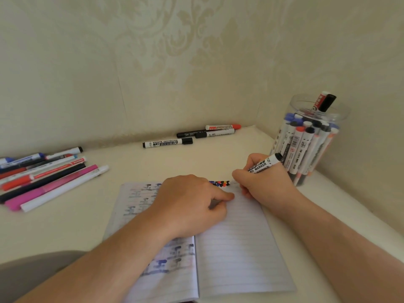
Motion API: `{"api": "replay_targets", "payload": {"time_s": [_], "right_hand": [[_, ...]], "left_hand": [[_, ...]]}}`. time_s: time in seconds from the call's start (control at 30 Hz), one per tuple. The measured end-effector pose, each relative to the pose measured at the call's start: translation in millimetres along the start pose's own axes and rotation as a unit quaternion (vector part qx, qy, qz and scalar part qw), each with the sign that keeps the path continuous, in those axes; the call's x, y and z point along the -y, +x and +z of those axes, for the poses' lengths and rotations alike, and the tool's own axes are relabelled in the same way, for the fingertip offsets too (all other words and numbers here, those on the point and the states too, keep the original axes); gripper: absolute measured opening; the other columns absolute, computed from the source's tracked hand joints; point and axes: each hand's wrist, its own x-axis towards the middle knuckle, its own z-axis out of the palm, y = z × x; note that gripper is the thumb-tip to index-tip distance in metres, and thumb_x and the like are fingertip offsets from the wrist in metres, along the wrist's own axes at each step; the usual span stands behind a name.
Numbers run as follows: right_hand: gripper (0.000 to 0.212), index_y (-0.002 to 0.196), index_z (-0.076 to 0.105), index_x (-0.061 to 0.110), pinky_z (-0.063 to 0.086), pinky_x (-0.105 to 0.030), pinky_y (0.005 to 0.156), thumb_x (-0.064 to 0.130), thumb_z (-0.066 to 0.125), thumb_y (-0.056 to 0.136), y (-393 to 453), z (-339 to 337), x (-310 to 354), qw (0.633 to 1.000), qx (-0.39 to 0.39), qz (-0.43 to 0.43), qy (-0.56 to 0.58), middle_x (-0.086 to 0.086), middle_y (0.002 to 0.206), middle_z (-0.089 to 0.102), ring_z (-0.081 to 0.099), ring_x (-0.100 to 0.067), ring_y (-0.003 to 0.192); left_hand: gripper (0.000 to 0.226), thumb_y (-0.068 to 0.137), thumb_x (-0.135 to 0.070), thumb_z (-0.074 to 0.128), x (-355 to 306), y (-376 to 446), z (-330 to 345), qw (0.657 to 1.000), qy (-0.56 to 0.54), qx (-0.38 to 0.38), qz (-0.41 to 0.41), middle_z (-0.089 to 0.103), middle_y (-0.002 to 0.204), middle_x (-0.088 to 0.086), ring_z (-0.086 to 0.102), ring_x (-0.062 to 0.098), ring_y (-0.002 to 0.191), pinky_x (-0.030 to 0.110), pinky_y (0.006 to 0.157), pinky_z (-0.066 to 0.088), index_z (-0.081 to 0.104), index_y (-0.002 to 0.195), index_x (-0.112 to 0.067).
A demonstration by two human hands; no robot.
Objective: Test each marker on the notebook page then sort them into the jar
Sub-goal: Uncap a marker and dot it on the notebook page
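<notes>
One head view only. Right hand (263, 182) grips a whiteboard marker (265, 164), fingers curled round the barrel at the top edge of the notebook's (240, 248) right-hand page. The marker's long axis runs diagonally, its black rear end up and to the right toward the jar (310, 136), its writing end hidden inside the fist. A row of small coloured test marks (219, 183) lies along the top of the page, between the two hands. Left hand (192, 200) rests on the notebook across the spine, fingers curled; a small dark object shows under the fingertips, identity not determinable.

The clear jar stands upright in the right rear corner, just beside the right hand, packed with markers standing on end; one black-capped marker leans out above the rim.

Surface: pale table (109, 215) set into a corner of walls with cream patterned wallpaper (175, 51). A loose group of pens and markers (43, 178) lies at the left, well apart from the notebook. Four more markers (196, 135) lie along the rear wall. Bare tabletop lies between the notebook and both groups.
</notes>
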Motion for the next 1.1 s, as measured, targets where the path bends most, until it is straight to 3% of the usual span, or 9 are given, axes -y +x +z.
{"api": "replay_targets", "payload": {"time_s": [0.1, 0.2, 0.43, 0.73, 0.83, 0.9, 1.0, 1.1], "right_hand": [[0.025, 0.07, 0.049, 0.002, 0.043, -0.029, 0.047, 0.003, 0.073, 0.078, 1.5, 1.8, -0.4, 1.0, -0.007, -0.002, -0.007, -0.018, 0.059, 0.058, 0.056, -0.019, 0.045], [0.025, 0.067, 0.049, 0.009, 0.041, -0.028, 0.046, 0.003, 0.071, 0.078, 2.7, 1.2, -1.5, 1.0, -0.014, -0.002, 0.003, -0.016, 0.058, 0.057, 0.054, -0.02, 0.044], [0.022, 0.071, 0.052, 0.002, 0.042, -0.028, 0.045, 0.003, 0.073, 0.079, 1.8, -0.4, -0.7, 1.0, 0.007, 0.001, 0.002, -0.017, 0.059, 0.059, 0.054, -0.02, 0.045], [0.024, 0.069, 0.051, 0.009, 0.043, -0.029, 0.046, 0.003, 0.072, 0.08, 3.9, -0.9, -3.1, 1.0, 0.011, 0.004, 0.019, -0.015, 0.058, 0.057, 0.055, -0.02, 0.047], [0.028, 0.07, 0.05, 0.009, 0.048, -0.031, 0.046, 0.0, 0.071, 0.085, 2.4, -3.9, 0.8, 0.997, 0.018, 0.012, 0.078, -0.015, 0.059, 0.056, 0.055, -0.025, 0.05], [0.027, 0.076, 0.054, 0.011, 0.06, -0.04, 0.058, 0.004, 0.077, 0.088, -1.6, -8.1, 5.2, 0.989, 0.044, 0.02, 0.14, -0.012, 0.065, 0.059, 0.061, -0.025, 0.06], [0.026, 0.083, 0.056, 0.015, 0.062, -0.053, 0.076, 0.014, 0.082, 0.081, -8.1, -18.7, 8.9, 0.966, 0.107, 0.025, 0.235, -0.006, 0.073, 0.063, 0.064, -0.021, 0.068], [0.021, 0.083, 0.064, 0.018, 0.06, -0.049, 0.076, 0.017, 0.082, 0.073, -13.9, -24.1, 13.1, 0.96, 0.133, -0.003, 0.245, -0.006, 0.076, 0.06, 0.06, -0.019, 0.07]], "left_hand": [[0.042, 0.094, -0.054, 0.041, 0.4, -0.2, 0.5, 1.0, -0.001, -0.005, -0.001, 0.067, 0.103, -0.016, 0.06, 0.01, 0.101, 0.029, 0.073, 0.043, 0.046, 0.131, -0.072], [0.043, 0.093, -0.054, 0.041, -0.5, -0.1, 1.0, 1.0, 0.0, -0.004, -0.001, 0.066, 0.1, -0.017, 0.06, 0.01, 0.099, 0.029, 0.069, 0.038, 0.046, 0.132, -0.072], [0.042, 0.094, -0.054, 0.042, -1.3, -1.8, -0.5, 1.0, -0.001, -0.002, -0.002, 0.066, 0.099, -0.016, 0.06, 0.011, 0.098, 0.029, 0.072, 0.042, 0.047, 0.131, -0.071], [0.041, 0.096, -0.051, 0.04, 0.2, -2.2, 3.9, 1.0, 0.002, -0.022, 0.007, 0.066, 0.102, -0.018, 0.058, 0.006, 0.101, 0.029, 0.072, 0.04, 0.05, 0.132, -0.067], [0.034, 0.103, -0.033, 0.04, 6.8, -4.4, 7.4, 0.994, -0.081, -0.064, 0.024, 0.055, 0.102, -0.017, 0.049, 0.006, 0.103, 0.031, 0.081, 0.043, 0.049, 0.134, -0.044], [0.031, 0.104, -0.015, 0.041, 13.6, -3.6, 10.1, 0.978, -0.181, -0.096, 0.02, 0.05, 0.108, -0.014, 0.046, 0.0, 0.1, 0.023, 0.085, 0.039, 0.042, 0.132, -0.029], [0.035, 0.104, -0.01, 0.047, 20.5, 0.5, 11.8, 0.957, -0.247, -0.15, -0.025, 0.045, 0.123, -0.012, 0.047, -0.006, 0.1, 0.005, 0.084, 0.035, 0.037, 0.133, -0.027], [0.039, 0.1, -0.017, 0.063, 21.7, 4.2, 12.1, 0.935, -0.298, -0.181, -0.072, 0.051, 0.117, -0.01, 0.052, 0.001, 0.095, 0.009, 0.08, 0.037, 0.038, 0.124, -0.034]]}}
